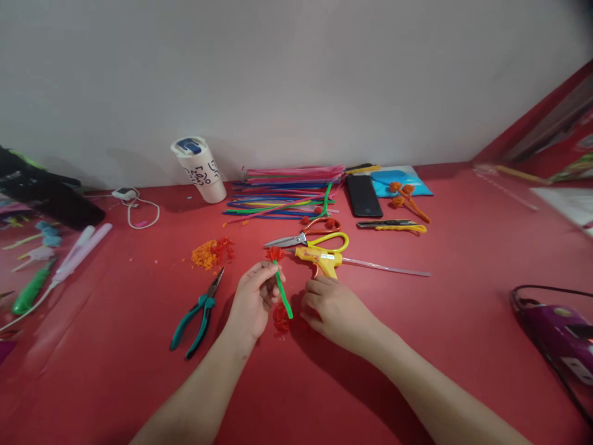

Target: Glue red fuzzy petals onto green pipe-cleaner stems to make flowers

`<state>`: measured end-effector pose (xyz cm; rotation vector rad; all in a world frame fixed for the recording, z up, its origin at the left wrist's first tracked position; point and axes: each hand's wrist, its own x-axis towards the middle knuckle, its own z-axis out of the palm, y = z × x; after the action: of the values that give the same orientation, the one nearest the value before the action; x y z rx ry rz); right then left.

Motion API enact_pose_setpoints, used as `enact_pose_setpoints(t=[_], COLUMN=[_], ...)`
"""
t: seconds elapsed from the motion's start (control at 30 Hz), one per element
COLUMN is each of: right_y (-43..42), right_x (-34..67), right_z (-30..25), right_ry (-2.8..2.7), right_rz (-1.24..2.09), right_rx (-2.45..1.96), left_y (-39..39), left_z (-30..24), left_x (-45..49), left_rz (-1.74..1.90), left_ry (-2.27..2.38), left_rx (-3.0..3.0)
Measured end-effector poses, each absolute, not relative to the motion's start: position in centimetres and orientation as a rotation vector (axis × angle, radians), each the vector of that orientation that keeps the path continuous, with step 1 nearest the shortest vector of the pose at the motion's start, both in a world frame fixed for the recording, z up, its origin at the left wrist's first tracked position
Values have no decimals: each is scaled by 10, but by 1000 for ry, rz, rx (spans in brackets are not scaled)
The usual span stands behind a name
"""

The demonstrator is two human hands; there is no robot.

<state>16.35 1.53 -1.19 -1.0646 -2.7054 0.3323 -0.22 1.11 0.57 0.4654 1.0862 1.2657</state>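
Observation:
My left hand [254,296] pinches a green pipe-cleaner stem [284,293] with a fringed red pipe-cleaner flower head [275,253] at its top; the stem tilts down to the right. Just right of it, my right hand [333,309] has its fingers curled together, and whatever they hold is hidden. A yellow glue gun [319,256] with a clear glue stick [384,267] in its back lies directly beyond the right hand, which partly covers its handle. Below the stem, between both hands, lies a small pile of red clippings [280,320].
Teal-handled pliers [201,315] and orange clippings [204,254] lie left; scissors [328,240] sit behind the glue gun. Farther back are pipe cleaners [287,191], a tumbler [201,173], a phone [364,196] and a utility knife [391,225]. A purple device [560,340] with a cable is right.

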Motion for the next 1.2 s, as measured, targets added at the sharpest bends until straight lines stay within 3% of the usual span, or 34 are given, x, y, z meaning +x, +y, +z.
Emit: enact_pose_setpoints(t=[0.23, 0.43, 0.7, 1.2], right_y=[6, 15, 15, 13], right_x=[152, 163, 175, 168], right_z=[-19, -1, 19, 13], right_ry=[-2841, -2366, -1835, -1747], right_rz=[161, 583, 852, 733], right_rx=[-981, -1066, -1266, -1093], left_y=[11, 8, 4, -1], left_z=[4, 6, 4, 5], left_x=[-2, 0, 7, 13], left_rz=[1253, 1220, 1070, 897], left_ry=[1066, 1041, 1031, 970], left_rx=[491, 508, 494, 447])
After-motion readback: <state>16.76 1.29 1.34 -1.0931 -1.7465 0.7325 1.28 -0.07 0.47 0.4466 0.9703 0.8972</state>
